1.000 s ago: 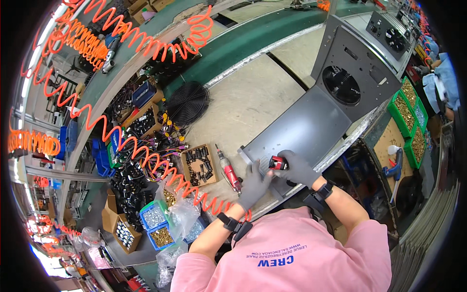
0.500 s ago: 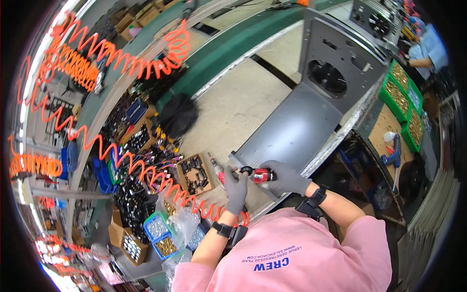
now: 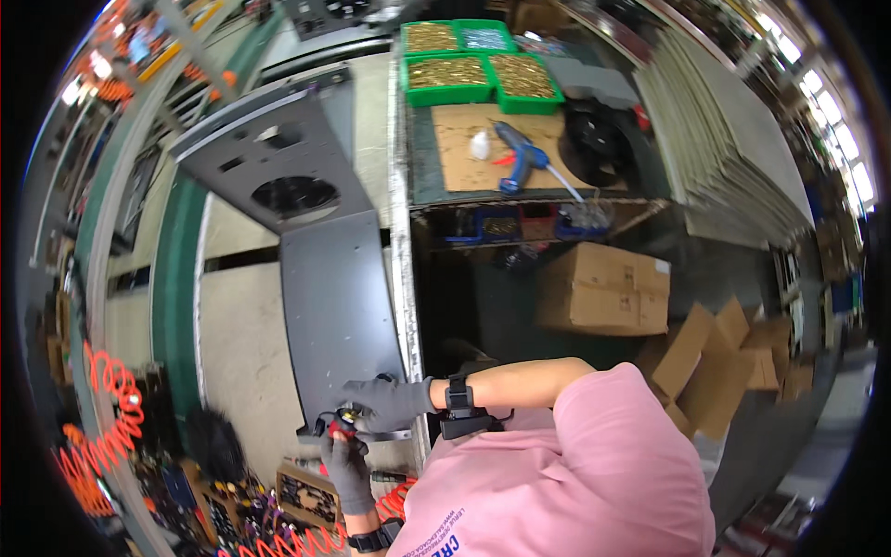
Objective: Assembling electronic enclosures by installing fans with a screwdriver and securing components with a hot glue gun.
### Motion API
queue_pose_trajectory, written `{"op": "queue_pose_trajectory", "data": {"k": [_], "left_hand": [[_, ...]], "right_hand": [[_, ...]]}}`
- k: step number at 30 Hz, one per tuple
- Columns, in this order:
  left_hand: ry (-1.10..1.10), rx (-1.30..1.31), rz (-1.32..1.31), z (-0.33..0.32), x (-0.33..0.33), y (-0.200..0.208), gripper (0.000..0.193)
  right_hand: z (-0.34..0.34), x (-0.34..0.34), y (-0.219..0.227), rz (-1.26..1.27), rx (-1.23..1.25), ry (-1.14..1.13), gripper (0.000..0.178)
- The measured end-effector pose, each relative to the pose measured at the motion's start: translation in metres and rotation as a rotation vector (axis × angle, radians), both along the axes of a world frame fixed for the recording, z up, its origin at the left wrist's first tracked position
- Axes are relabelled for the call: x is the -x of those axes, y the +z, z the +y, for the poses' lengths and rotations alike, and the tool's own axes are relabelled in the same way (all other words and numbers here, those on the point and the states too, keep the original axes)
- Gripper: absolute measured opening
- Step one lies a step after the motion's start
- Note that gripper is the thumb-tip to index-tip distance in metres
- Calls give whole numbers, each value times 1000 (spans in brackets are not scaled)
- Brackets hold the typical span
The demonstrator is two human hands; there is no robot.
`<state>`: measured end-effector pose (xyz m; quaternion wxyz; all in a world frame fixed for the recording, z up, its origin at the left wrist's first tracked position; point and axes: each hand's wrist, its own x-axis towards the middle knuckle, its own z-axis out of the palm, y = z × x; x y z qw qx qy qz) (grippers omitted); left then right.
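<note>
Both hands wear grey gloves and meet at the near end of a bent grey metal panel [image 3: 339, 297]. My right hand [image 3: 388, 403] is closed around one end of a small red-and-black part [image 3: 342, 426], whose exact kind I cannot make out. The fingers of my left hand [image 3: 349, 472] are closed on its other side, from below. The panel's far section stands up and has a round opening and smaller cutouts. Beside my left hand a box of black parts [image 3: 308, 497] rests on the bench.
A round black mesh piece [image 3: 213, 446] lies left of the panel. Coiled orange hose [image 3: 116, 408] hangs at the left. On the right-hand bench are green bins [image 3: 450, 82] of screws and a blue glue gun [image 3: 524, 158]. Cardboard boxes [image 3: 608, 290] and stacked panels [image 3: 733, 130] stand right.
My view has swung to the right, so the panel and bench appear turned and shifted left. My hands remain together on the red-and-black part.
</note>
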<state>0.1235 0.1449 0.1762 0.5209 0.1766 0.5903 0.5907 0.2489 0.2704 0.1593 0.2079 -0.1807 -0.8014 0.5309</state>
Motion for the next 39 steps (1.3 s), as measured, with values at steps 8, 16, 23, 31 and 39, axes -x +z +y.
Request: {"op": "queue_pose_trajectory", "data": {"k": [8,16,23,31,39], "left_hand": [[-54,10,248,26,-27,15,32],[-265,184,50,8,1,10,17],[-69,217,39,-6,-8,8,31],[178,230,217,-67,-26,13,35],[588,409,62,-196,-122,51,35]], "right_hand": [[-3,-22,-8,-147,146,-179,32],[-12,-7,-10,-120,26,-78,37],[-4,-15,-2,48,23,166,26],[-35,26,3,-370,317,444,30],[-133,57,27,-586,261,1381,29]]}}
